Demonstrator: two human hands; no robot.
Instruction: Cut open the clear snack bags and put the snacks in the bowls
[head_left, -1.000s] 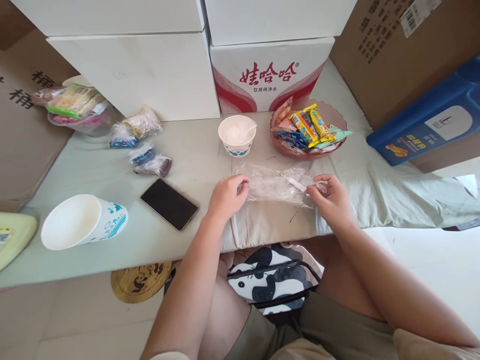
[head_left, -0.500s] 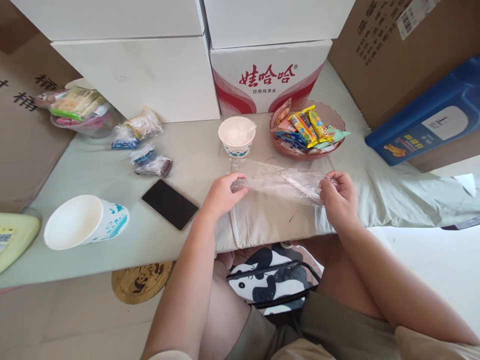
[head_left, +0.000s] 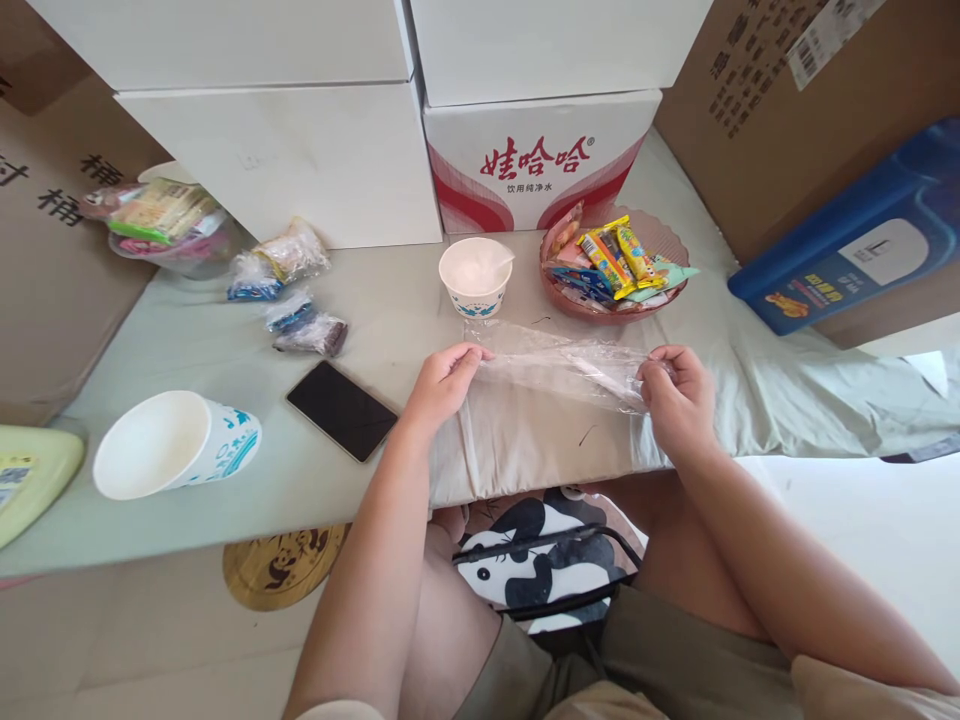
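A clear plastic bag (head_left: 562, 370) is stretched between my two hands, low over the near part of the table. My left hand (head_left: 448, 380) pinches its left end between thumb and fingers. At the other end my right hand (head_left: 679, 395) has its fingers curled around the bunched plastic. Just behind the bag stands a paper bowl (head_left: 474, 290) with blue print, holding something whitish or clear that I cannot make out. To its right sits a pink translucent bowl (head_left: 559, 295) filled with wrapped snacks (head_left: 626, 258).
Left of my hands lie a phone (head_left: 341, 408), a tipped paper cup (head_left: 176, 445) and small wrapped packets (head_left: 304, 325). A container of snacks (head_left: 172, 225) is at the back left. White cartons (head_left: 277, 165) line the back. A blue bottle (head_left: 840, 240) leans at right, a green bottle (head_left: 45, 470) at left.
My left thumb and fingers have closed on the bag's left end, where they were apart before. The plastic is drawn a little straighter. My right hand stays nearly in place.
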